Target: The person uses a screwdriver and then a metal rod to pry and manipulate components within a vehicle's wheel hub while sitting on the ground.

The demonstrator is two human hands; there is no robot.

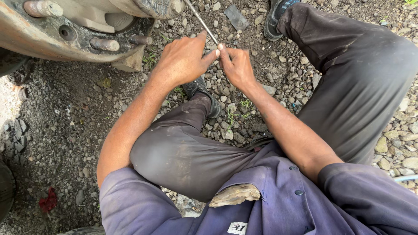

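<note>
Over gravel beside a rusty wheel hub (65,32), left hand (183,58) and right hand (237,67) both pinching a thin metal rod (201,19).

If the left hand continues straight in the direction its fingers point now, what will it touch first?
Probably the thin metal rod: the left hand points up-right, its fingers already at the rod, the right hand just beside. Depth is unclear.

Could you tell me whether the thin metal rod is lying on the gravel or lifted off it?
Lifted. Both hands, left and right, pinch the thin metal rod at its near end, and it slants up over the gravel.
</note>
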